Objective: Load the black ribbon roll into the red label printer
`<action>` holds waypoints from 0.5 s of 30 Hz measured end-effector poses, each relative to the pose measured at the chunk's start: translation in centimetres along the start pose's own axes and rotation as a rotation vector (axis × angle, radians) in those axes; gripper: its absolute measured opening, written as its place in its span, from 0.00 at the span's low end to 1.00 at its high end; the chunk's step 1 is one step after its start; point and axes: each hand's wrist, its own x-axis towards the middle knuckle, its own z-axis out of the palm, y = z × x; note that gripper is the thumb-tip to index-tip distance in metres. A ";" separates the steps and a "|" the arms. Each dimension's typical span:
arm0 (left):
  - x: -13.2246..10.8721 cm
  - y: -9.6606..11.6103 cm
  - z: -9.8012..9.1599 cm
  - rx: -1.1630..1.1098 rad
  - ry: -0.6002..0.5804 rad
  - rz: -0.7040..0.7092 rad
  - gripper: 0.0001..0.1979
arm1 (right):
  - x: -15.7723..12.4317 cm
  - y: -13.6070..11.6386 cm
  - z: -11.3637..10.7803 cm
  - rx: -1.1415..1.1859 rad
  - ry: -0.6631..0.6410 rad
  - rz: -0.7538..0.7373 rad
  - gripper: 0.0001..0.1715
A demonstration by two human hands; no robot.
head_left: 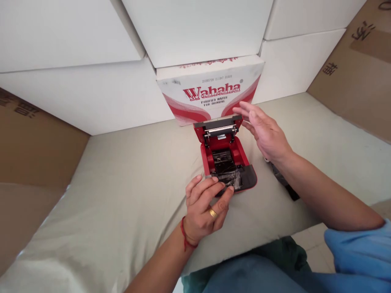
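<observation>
A small red-and-black device, which looks like a label printer (251,179), stands on the cloth with its lid (218,125) raised. A roller and a metal bar show inside the lid. Shiny, creased black film (224,160) lies in the red bay and over the front edge. My left hand (206,203) rests at that front edge, its fingers stretched out over the film; its thumb is mostly hidden. Beside the raised lid, my right hand (265,128) is open with fingers apart, holding nothing. Whether its fingertips touch the lid is unclear.
Behind the device, a white and red Wahaha water carton (214,95) leans against white boxes (198,32). Brown cardboard (33,162) borders the left side, and more cardboard (357,81) the right. A dark object (285,183) lies partly under my right forearm, on the pale cloth (122,195).
</observation>
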 end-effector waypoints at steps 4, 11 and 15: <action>-0.1 -0.1 0.1 0.008 0.008 0.002 0.19 | -0.9 -1.0 0.2 -0.020 -0.043 -0.090 0.35; -0.4 0.0 0.0 0.041 0.001 0.008 0.18 | -6.3 -1.5 -1.6 -0.279 -0.109 -0.275 0.24; -0.7 0.0 -0.1 0.092 0.031 -0.002 0.19 | -8.8 -0.6 -1.4 -0.461 -0.152 -0.449 0.17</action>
